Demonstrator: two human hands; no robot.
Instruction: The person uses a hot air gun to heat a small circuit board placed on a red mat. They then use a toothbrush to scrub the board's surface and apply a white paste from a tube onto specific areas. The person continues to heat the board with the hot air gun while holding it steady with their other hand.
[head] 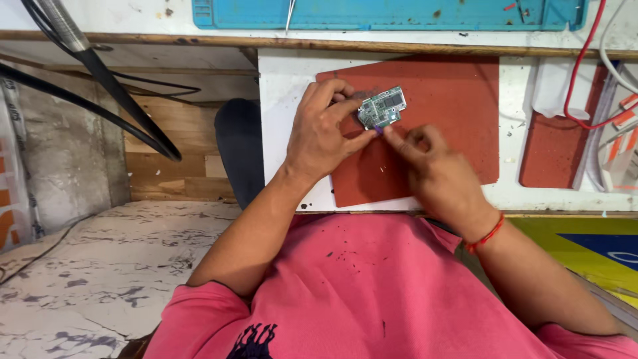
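- Circuit board [383, 107], one only, green with metal shields, lies on my red mat [452, 113] on the white bench [282, 86]; its long axis runs slantwise, the far end pointing up and to my right.
- My left hand [325, 133] pinches its near-left edge between thumb and forefinger.
- My right hand [435, 169] has its fingers [393, 137] pressed together on something small and purple at the board's near corner.
- Two red mats in view, one to my right [551, 146].

A red mat [458, 106] covers the white tabletop [282, 86]; a teal mat [399, 14] lies at the far edge, red cable [577, 86] at right, black cables [126, 106] left.
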